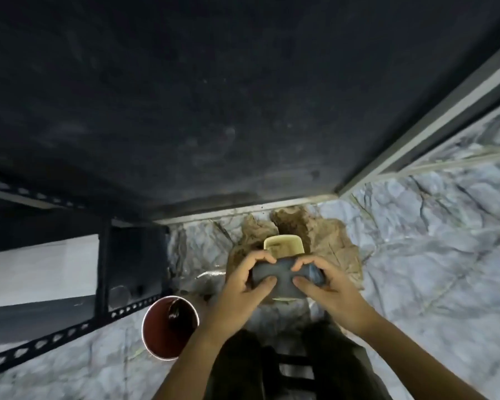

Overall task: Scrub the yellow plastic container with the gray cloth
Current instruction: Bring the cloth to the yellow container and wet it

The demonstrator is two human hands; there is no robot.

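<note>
Container: yellow plastic container (283,244), pale, open rim, near side covered by gray cloth (283,280)
Hands: left hand (243,280) and right hand (324,281) both closed on cloth

Two bare forearms, no sleeves, bare hands (283,287), dark trousers (243,368) on the legs below

A marbled grey floor (416,255) carries crumpled brown paper (329,238) and a red bucket (168,330).

Yellow container (283,244), gray cloth (283,277), seemingly marbled floor (433,241)
</note>
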